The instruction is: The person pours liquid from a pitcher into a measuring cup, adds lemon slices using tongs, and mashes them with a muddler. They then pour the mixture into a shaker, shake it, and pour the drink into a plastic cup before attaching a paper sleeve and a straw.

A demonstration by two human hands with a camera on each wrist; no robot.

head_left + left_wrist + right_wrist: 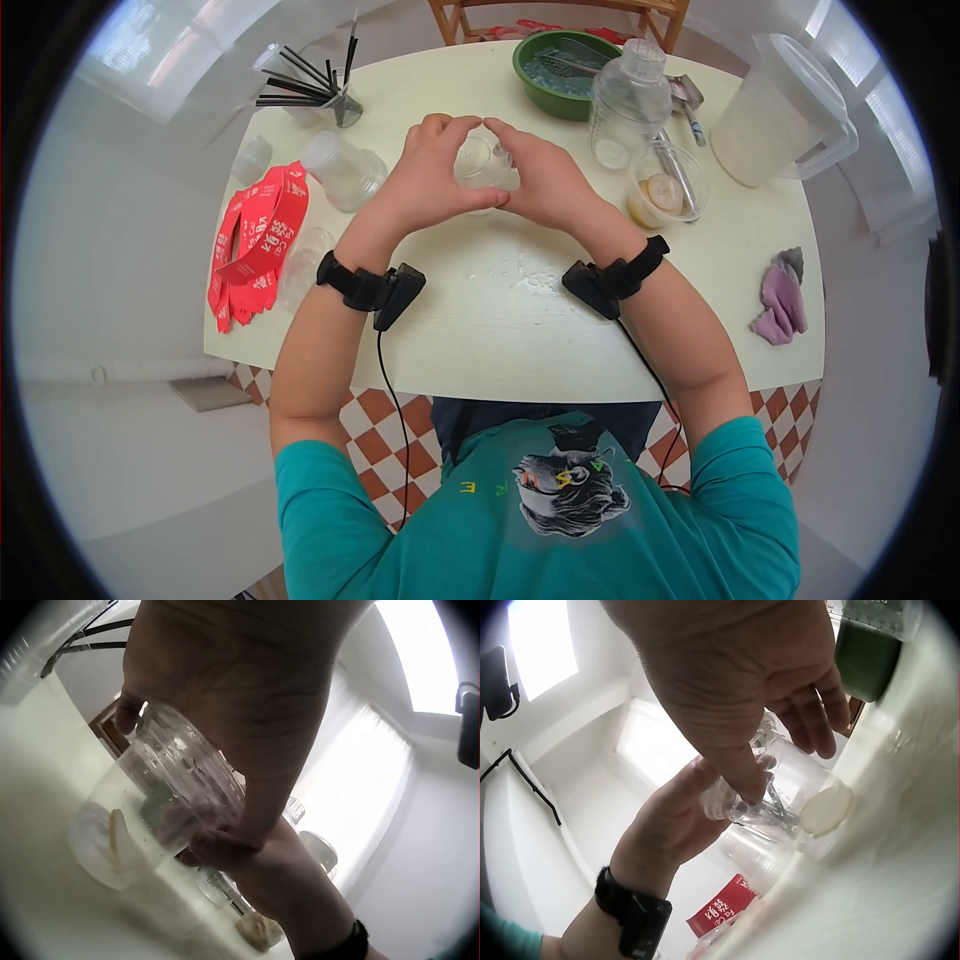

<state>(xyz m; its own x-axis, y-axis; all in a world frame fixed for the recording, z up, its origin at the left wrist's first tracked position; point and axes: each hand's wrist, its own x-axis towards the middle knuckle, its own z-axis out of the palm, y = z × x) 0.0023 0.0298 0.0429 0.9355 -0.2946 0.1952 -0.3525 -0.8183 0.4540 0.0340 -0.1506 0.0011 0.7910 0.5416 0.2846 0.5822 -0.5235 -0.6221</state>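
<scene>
A clear plastic cup (pixel 478 163) stands near the middle of the table, with a pale round slice (pixel 826 810) low inside it. Around its upper part curve both hands, thumbs meeting on the near side and index fingertips close together on the far side. My left hand (pixel 422 175) grips the left of the rim; my right hand (pixel 548 182) grips the right. In the left wrist view, a ridged clear band (pixel 184 754) shows at the cup's top beneath the fingers. Part of the rim is hidden by the hands.
Left are red printed strips (pixel 262 235), a stack of clear cups (pixel 345 172) and black straws (pixel 305 88). Behind and right stand a green basin (pixel 550 98), clear bottle (pixel 625 105), tub with slices (pixel 645 205), pitcher (pixel 775 120) and purple cloth (pixel 780 305). Water drops spot the table.
</scene>
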